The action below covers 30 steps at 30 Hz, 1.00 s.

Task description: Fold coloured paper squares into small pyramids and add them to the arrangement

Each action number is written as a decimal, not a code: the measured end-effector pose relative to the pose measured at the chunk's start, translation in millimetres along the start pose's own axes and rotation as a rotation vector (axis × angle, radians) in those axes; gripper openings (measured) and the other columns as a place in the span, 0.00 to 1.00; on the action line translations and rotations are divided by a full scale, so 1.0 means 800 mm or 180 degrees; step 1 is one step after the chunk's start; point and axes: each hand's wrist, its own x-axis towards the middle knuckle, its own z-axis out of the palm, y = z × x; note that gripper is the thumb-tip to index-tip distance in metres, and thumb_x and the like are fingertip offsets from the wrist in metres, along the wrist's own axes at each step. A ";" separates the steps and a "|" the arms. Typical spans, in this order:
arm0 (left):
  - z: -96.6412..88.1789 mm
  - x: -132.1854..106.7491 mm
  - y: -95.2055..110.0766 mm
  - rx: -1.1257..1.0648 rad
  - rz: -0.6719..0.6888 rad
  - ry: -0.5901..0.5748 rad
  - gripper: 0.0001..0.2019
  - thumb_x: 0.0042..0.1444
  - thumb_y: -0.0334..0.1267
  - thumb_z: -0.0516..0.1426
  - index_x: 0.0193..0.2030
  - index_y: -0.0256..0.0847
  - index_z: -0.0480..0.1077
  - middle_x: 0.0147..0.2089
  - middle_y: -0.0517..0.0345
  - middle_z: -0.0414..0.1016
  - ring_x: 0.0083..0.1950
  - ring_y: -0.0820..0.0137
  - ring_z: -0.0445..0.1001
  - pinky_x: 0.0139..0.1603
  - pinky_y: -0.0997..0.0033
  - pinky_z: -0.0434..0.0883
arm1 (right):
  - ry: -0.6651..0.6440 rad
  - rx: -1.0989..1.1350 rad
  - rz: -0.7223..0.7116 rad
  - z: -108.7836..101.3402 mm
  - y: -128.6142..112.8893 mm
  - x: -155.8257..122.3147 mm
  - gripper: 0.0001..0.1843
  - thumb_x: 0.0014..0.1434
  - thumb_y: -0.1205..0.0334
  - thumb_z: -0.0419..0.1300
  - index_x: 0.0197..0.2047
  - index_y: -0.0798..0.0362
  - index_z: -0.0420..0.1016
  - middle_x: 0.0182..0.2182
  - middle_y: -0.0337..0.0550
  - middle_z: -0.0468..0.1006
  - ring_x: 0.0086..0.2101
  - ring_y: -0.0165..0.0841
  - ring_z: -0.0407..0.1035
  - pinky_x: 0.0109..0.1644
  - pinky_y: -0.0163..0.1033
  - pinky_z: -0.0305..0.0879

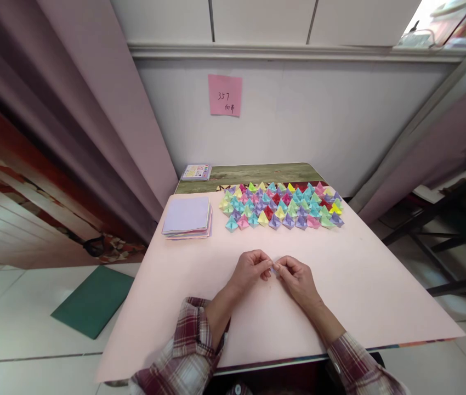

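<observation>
My left hand [253, 267] and my right hand [297, 278] meet over the middle of the table, fingertips almost touching. Both pinch a small piece of purple paper [273, 269]; most of it is hidden by my fingers, so its folded shape does not show. Beyond my hands stand rows of folded paper boats [281, 207] in blue, purple, pink, red, yellow and green. To the left of them lies a stack of square coloured paper [186, 215] with a lilac sheet on top.
A pink sheet [373, 296] covers the table. At the back left corner sits a small printed pack [197, 171]. A pink note [225, 95] with handwriting hangs on the wall. On the floor at left lies a green board [94, 301]; dark furniture stands at right.
</observation>
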 end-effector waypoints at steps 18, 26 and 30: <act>-0.005 0.000 0.008 0.0419 -0.0067 0.1222 0.17 0.60 0.52 0.51 0.43 0.40 0.66 0.20 0.66 0.67 0.14 0.77 0.60 0.15 0.79 0.57 | 0.1258 -0.0032 0.0177 0.004 0.006 -0.003 0.27 0.65 0.44 0.48 0.50 0.56 0.74 0.24 0.38 0.72 0.23 0.30 0.64 0.28 0.34 0.62; -0.008 0.003 0.004 0.1732 0.1310 0.1124 0.04 0.54 0.35 0.57 0.36 0.41 0.72 0.35 0.57 0.72 0.32 0.71 0.69 0.35 0.72 0.68 | 0.1243 -0.0577 -0.0127 0.007 0.007 -0.001 0.13 0.59 0.51 0.60 0.39 0.53 0.77 0.29 0.38 0.73 0.23 0.27 0.63 0.30 0.34 0.63; -0.003 0.000 0.001 0.2315 0.1812 0.0517 0.10 0.55 0.28 0.56 0.42 0.43 0.73 0.44 0.53 0.75 0.47 0.64 0.70 0.50 0.62 0.68 | 0.0963 -0.0885 -0.0572 0.011 0.005 0.001 0.11 0.60 0.56 0.61 0.43 0.49 0.79 0.38 0.41 0.74 0.22 0.25 0.64 0.31 0.35 0.66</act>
